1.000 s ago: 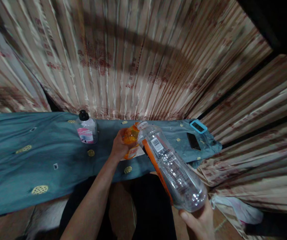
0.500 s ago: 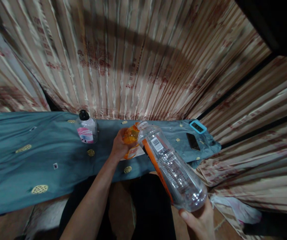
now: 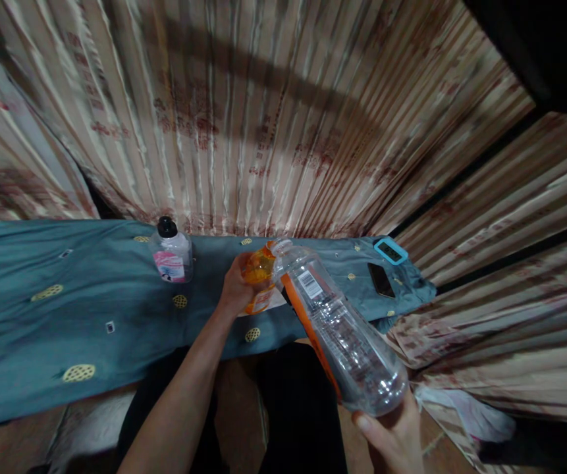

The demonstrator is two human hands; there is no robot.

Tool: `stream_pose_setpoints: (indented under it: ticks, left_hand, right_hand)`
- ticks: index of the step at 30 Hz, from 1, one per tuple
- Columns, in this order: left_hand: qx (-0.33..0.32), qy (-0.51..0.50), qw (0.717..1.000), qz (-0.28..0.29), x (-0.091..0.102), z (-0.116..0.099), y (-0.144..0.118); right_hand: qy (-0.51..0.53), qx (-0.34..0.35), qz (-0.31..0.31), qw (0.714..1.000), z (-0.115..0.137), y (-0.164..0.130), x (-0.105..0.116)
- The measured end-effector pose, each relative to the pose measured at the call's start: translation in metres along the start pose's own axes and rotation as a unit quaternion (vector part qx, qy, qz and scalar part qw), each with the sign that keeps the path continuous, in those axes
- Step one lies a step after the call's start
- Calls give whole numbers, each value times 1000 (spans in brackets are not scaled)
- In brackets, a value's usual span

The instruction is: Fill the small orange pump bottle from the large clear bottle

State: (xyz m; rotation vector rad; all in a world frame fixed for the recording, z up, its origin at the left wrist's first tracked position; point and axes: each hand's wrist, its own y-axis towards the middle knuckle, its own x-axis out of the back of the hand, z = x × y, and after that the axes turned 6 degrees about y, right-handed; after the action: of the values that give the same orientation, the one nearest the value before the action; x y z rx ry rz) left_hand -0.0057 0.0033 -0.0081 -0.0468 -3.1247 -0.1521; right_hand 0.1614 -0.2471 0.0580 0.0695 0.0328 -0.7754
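Observation:
My left hand is wrapped round an orange see-through bottle that stands on the cloth-covered surface. My right hand grips the base of a large clear plastic bottle with an orange and dark label and a barcode. This big bottle is tilted, its base toward me and its uncapped neck resting at the mouth of the orange bottle. Whether liquid runs between the two mouths I cannot tell. Part of the orange bottle is hidden behind my fingers.
A clear bottle with a black cap and pink label stands to the left on the blue-green pineapple cloth. To the right lie a dark phone and a light-blue digital clock. Pleated curtains hang close behind.
Almost nothing differs. Both hands keep their hold, and the tilted clear bottle stays in nearly the same place.

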Motion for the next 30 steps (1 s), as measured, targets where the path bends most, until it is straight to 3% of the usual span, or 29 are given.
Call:
stream_pose_setpoints:
  ticks: [19,30]
  left_hand:
    - [-2,4,1000,-1,0,-3,0]
    - [-7,28,1000,-6,1,-8,2]
  right_hand:
    - [26,-4,39,999,-4,3,4]
    - [51,13,110,993,-12,12,14]
